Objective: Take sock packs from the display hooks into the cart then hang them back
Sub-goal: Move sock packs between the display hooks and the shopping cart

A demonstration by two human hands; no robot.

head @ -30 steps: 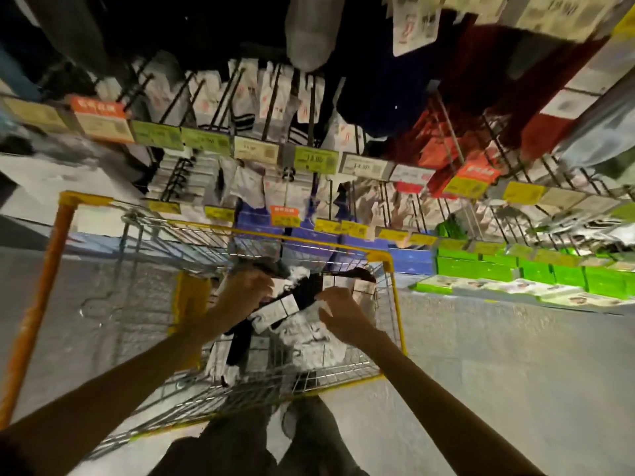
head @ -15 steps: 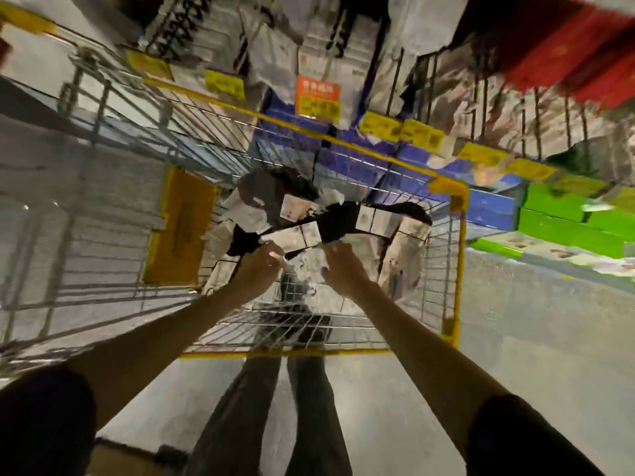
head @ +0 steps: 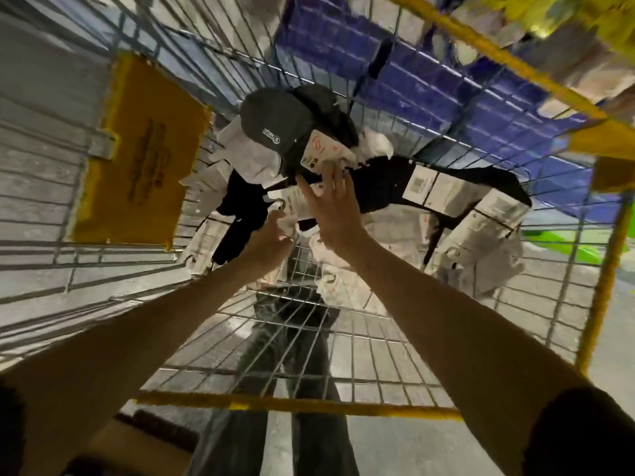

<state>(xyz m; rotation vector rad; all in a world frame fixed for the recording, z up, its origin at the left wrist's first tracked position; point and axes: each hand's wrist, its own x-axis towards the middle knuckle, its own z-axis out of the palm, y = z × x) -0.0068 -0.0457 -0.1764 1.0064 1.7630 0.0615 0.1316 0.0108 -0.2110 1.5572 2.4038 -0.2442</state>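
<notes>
Several sock packs lie heaped in the wire cart [head: 395,338]: a black pair with a white label [head: 388,183], white pairs [head: 481,235] at the right, and a dark grey pack [head: 275,128] at the back. My left hand [head: 269,237] pinches a white sock pack [head: 290,204] with a small hanger hook at its top. My right hand [head: 335,204] reaches over the pile with straight, spread fingers, their tips touching a white-and-red card label [head: 323,149]. The display hooks are out of view.
The cart has a yellow rim [head: 295,405] near me and yellow corner posts [head: 601,286] at the right. A yellow plastic flap [head: 137,156] hangs on the cart's left wall. Blue boxes [head: 429,77] and green boxes [head: 577,245] show through the wires. My legs stand below.
My view has tipped down and closer into the cart, so the display has left the frame. My right hand has opened and reached farther over the pile; my left hand keeps hold of the white pack.
</notes>
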